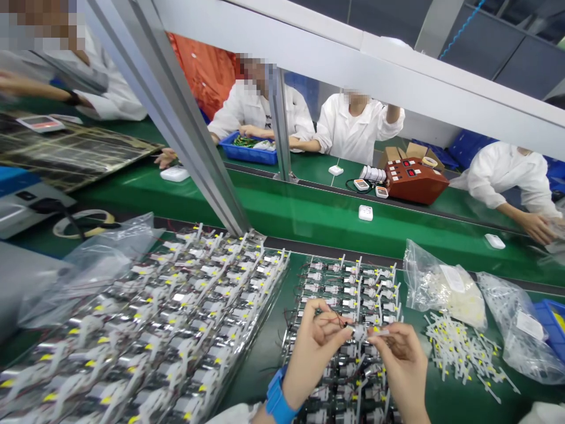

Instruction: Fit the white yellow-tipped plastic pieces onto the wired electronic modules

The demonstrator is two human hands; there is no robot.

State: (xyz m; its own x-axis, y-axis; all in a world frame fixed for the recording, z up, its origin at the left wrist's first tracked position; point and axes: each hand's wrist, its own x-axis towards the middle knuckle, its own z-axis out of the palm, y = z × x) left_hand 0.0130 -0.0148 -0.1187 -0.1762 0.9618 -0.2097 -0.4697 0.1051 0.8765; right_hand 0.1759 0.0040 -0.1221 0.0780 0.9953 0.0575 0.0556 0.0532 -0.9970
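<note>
My left hand (320, 338), with a blue band at the wrist, pinches a small motor unit (359, 333) with a white housing and thin dark red wires. My right hand (402, 353) has thumb and fingers closed on a small white plastic stick (383, 333) with a yellow part, held against the right end of the motor unit. Whether the two parts are joined cannot be made out. Beneath both hands lies a tray of similar motor units (351, 290) in rows. Beyond my right hand is a loose pile of white sticks with yellow bits (463, 347).
A larger tray of motor units (176, 330) spreads on the left. Plastic bags (445, 288) and a blue bin (551, 324) stand right. A metal frame post (194, 129) rises in front. Behind it, a green conveyor (309, 206) carries white devices; co-workers in white sit beyond.
</note>
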